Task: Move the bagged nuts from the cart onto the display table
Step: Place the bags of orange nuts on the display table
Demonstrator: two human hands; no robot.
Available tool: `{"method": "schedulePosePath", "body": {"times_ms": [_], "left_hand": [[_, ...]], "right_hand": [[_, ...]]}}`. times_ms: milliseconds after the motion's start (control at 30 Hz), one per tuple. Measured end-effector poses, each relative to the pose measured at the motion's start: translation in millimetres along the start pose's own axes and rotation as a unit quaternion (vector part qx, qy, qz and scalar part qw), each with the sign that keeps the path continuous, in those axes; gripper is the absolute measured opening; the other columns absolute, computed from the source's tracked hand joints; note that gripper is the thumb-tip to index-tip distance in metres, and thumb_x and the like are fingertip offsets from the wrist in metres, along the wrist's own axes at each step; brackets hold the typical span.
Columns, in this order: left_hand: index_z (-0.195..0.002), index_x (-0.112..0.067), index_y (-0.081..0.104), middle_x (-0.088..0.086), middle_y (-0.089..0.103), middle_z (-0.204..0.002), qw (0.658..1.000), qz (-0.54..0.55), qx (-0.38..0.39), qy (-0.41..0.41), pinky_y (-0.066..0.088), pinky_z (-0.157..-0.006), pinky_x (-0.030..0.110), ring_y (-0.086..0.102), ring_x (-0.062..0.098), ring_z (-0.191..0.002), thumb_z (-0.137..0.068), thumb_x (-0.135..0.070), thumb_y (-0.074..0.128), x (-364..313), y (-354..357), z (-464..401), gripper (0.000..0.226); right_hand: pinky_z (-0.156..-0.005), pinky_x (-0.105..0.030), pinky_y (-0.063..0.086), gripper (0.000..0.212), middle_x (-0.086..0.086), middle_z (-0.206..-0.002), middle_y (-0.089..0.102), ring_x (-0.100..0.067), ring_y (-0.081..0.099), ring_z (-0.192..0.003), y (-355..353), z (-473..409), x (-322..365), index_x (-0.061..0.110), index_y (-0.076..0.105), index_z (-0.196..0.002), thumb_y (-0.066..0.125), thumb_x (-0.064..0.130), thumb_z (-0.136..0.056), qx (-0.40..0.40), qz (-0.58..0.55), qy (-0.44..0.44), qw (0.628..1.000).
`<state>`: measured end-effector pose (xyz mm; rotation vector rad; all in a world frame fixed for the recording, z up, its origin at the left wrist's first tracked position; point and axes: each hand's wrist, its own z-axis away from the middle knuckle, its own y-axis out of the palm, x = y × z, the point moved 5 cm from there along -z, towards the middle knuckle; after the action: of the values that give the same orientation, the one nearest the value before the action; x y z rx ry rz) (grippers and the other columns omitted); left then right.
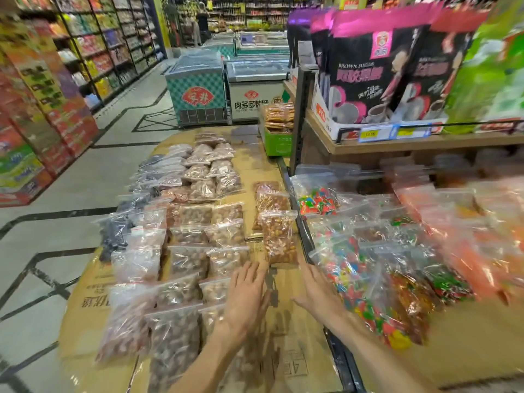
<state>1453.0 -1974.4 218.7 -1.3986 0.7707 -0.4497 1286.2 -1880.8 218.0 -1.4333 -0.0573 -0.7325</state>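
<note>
While both hands hover bare, fingers spread, low in the centre, the left hand [246, 293] and right hand [317, 290] flank the bag of nuts [279, 236] just above them on the cardboard-covered cart [286, 330]; it looks slack, slippery and shifting; best pinched under the zip seal or scooped from beneath.

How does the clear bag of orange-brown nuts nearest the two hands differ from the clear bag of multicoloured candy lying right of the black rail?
The clear bag of orange-brown nuts holds one uniform colour; the clear bag of multicoloured candy mixes red, green and yellow pieces. The nut bag lies on brown cardboard left of the black rail; the candy bag lies right of it among other bags. Both are transparent, with a sealed strip along the top.
</note>
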Motion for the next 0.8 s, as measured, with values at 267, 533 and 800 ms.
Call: {"method": "schedulePosePath", "body": {"times_ms": [267,533,800], "left_hand": [[-0.167,-0.029,0.003,-0.003,0.001,-0.175,0.996,-0.040,0.067,0.035,-0.001,-0.131,0.051,-0.004,0.022,-0.162,-0.109,-0.057,0.021,-71,8,102,0.067],[-0.167,-0.028,0.008,-0.002,0.003,-0.176,0.985,-0.011,0.119,0.126,0.004,-0.131,0.052,-0.007,0.021,-0.162,-0.085,-0.066,-0.012,-185,42,180,0.093],[-0.167,-0.030,0.007,-0.001,0.007,-0.176,0.964,-0.032,0.131,0.227,0.007,-0.131,0.051,0.005,0.023,-0.162,-0.090,-0.067,-0.012,-329,67,203,0.087]], "right_hand": [[-0.133,-0.047,0.008,0.100,0.000,-0.178,0.009,-0.025,0.006,-0.165,-6,136,-34,0.028,0.004,-0.171,0.065,0.058,-0.098,0.008,0.082,0.049,0.995],[-0.131,-0.052,0.005,0.096,-0.002,-0.179,0.004,-0.026,-0.001,-0.166,-18,289,-101,0.028,0.007,-0.170,0.055,0.068,-0.098,0.019,0.075,0.164,0.983],[-0.132,-0.053,0.006,0.098,-0.005,-0.179,0.008,-0.026,0.002,-0.166,-49,412,-204,0.029,0.008,-0.170,0.049,0.077,-0.095,-0.060,0.033,0.307,0.949]]}}
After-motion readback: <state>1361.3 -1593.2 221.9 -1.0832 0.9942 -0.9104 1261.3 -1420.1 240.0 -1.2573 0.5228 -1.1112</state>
